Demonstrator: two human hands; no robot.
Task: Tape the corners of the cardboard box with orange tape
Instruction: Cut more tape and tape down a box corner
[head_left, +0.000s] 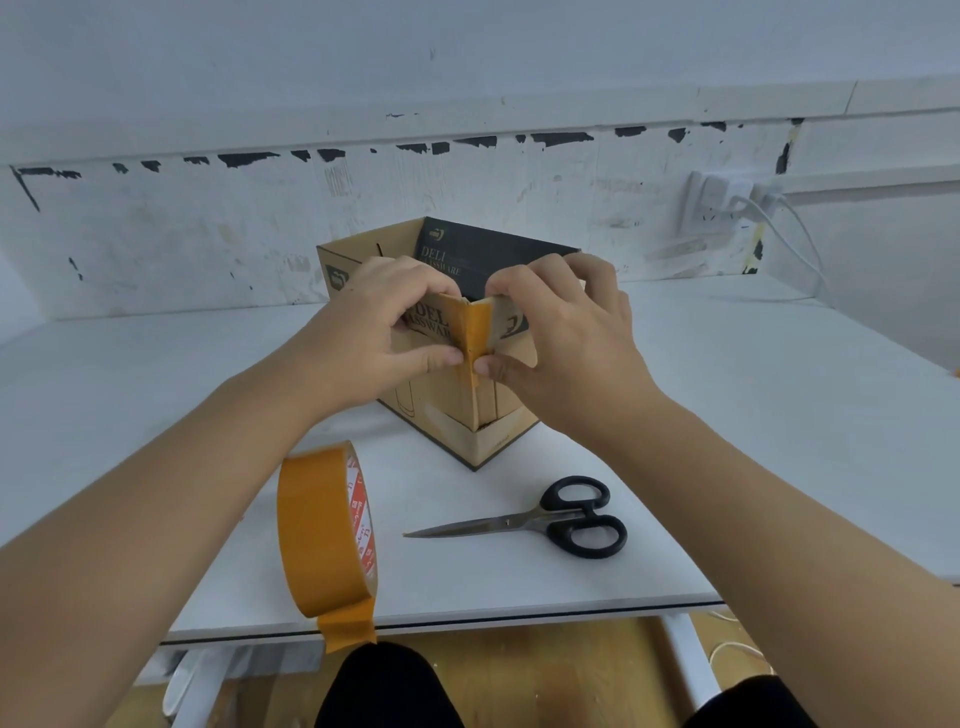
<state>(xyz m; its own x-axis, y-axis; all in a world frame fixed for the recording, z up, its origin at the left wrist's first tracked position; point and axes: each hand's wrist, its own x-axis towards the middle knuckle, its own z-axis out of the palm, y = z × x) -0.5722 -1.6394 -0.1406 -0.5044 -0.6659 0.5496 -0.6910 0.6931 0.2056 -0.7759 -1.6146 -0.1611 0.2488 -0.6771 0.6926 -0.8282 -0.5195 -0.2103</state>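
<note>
- Head view, surroundings first: white table (156, 395) fills the middle of the frame, scuffed white wall (208, 234) behind it across the top.
- Wall socket (711, 200) at upper right, with a white plug and cable (802, 234) running down toward the table's right side.
- Scissors (545, 517) lie flat at lower centre-right, black handles to the right, blades closed and pointing left. Apart from the box, in front of it.
- Tape roll (324, 530) stands on edge at lower centre-left, near the table's front edge. Its loose end hangs over that edge. Orange, red-and-white printed core.
- Both forearms come in from the bottom corners and cross over the roll and scissors area, blocking part of the tabletop and the box's upper faces.
- Dark trousers (384, 691) and a wood floor (571, 675) show below the table edge.
- Cardboard box (441, 405) sits at frame centre, one corner turned toward the camera, top open. Dark printed panel visible on the inside far wall. Contents: cannot tell, the hands cover the opening.
- Strip of orange tape (475, 338) runs down the near vertical corner from the rim.
- Left hand (363, 322) grips the box rim left of that corner, fingers curled over the top, thumb pressing the tape.
- Right hand (566, 332) mirrors it on the right side, fingers curled over the rim, thumb on the tape. Thumb tips nearly meet.
</note>
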